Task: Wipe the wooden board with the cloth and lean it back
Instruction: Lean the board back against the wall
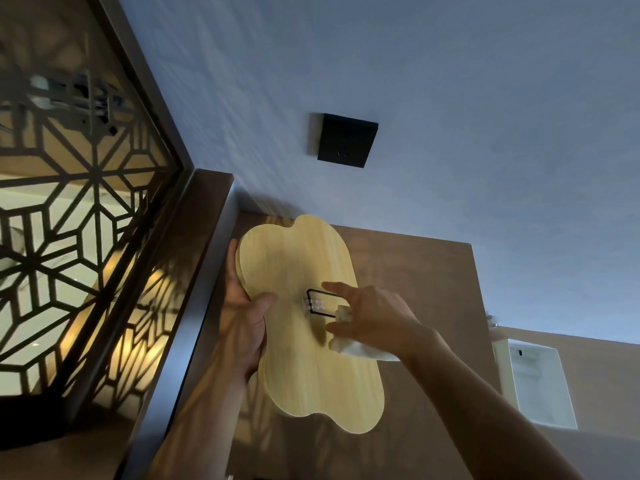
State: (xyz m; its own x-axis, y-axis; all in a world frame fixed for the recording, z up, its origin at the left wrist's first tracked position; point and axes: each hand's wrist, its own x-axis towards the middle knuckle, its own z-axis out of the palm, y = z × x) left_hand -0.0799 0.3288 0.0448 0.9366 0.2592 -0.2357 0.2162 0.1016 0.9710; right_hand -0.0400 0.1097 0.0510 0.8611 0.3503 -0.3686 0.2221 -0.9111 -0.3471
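Head view, only one given: wooden board [304,327], pale, wavy cloud-shaped outline, held up off the brown counter [426,271] near the corner where the grey wall [415,81] meets a dark frame with a lattice screen [79,188] on the left. Left hand [244,317] grips the board's left edge, thumb on the facing side, fingers wrapped behind. Right hand [374,313] sits over the board's middle right, fingers loosely spread, index reaching toward a small black wire stand [320,303] fixed on the facing side. White cloth [360,348] is tucked under the right palm, bunched, touching the board; exactly which fingers pinch it I cannot tell, motion blur there. Black square plate [346,142] on the wall, far above the board.

Judged step: wiping the stand side, or folding the wire out before leaning it back; hard to say which.

To do it well: keep the left grip firm on the edge so the board doesn't twist under wipe pressure. Flatten the cloth under the palm, stroke along the grain, work around the wire piece rather than snagging on it. Cover the lobed edges too. When leaning back, set the near edge on the counter first, then tip it to the wall.
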